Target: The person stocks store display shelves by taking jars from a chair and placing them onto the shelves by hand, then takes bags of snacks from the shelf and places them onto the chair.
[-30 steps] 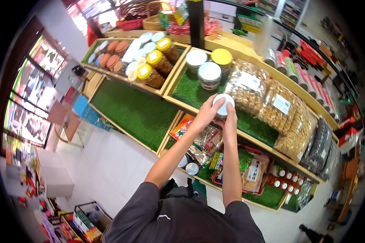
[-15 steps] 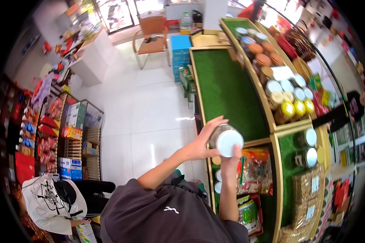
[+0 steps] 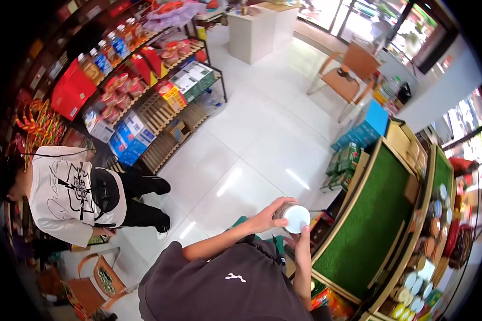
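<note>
A clear jar with a white lid (image 3: 298,219) is held in front of my chest, its lid facing up toward me. My left hand (image 3: 266,217) is closed around the jar's left side. On the lower right, my right hand (image 3: 303,239) grips the same jar, its thumb by the lid's edge. The jar's contents are mostly hidden under the lid. To the right of both hands stands a wooden display stand lined with green turf (image 3: 359,238).
A person in a white shirt (image 3: 64,192) stands at the left beside shelves of bottles and boxes (image 3: 131,139). Brown chairs stand at the back (image 3: 353,72) and lower left (image 3: 99,283). Lidded jars (image 3: 412,283) line the right rack. Green cartons (image 3: 348,160) and a blue box (image 3: 365,125) flank the stand.
My view has swung left, bringing the shelves and the person in white further into sight. The display stand has shifted rightward in view. Both hands still hold the jar, now away from the stand.
</note>
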The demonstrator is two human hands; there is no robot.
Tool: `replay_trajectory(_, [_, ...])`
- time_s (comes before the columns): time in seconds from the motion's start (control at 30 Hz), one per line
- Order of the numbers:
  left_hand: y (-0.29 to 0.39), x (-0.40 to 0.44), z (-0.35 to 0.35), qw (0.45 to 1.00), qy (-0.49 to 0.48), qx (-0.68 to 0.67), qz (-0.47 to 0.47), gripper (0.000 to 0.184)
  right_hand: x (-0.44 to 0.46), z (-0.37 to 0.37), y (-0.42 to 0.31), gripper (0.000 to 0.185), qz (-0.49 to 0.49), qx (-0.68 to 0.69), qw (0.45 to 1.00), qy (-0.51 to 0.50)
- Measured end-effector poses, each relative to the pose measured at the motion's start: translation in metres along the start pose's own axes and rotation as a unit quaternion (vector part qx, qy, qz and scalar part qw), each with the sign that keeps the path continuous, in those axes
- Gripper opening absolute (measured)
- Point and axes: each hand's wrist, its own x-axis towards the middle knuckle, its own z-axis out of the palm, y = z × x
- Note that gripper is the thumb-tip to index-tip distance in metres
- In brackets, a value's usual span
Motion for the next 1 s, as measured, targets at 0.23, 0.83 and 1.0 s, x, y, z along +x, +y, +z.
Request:
replay_trajectory(0.23, [0.033, 0.043, -0.058, 0.990, 0.123, 0.021, 0.065, 0.078, 0.109, 0.037, -0.043, 0.099, -0.070, 0.145, 0.978, -0.135])
replay_trajectory(0.83, [0.041, 0.344, -0.083, 0.989, 0.142, 0.037, -0.016, 0.073, 0.363, -0.091, -0.203, 0.086, 0.015, 0.156, 0.975, -0.157])
replay_trajectory(1.0, [0.033, 0.400, -0.097, 0.984, 0.145, 0.100, -0.019, 0.074, 0.410, -0.114, -0.208, 0.095, 0.011, 0.176, 0.976, -0.129])
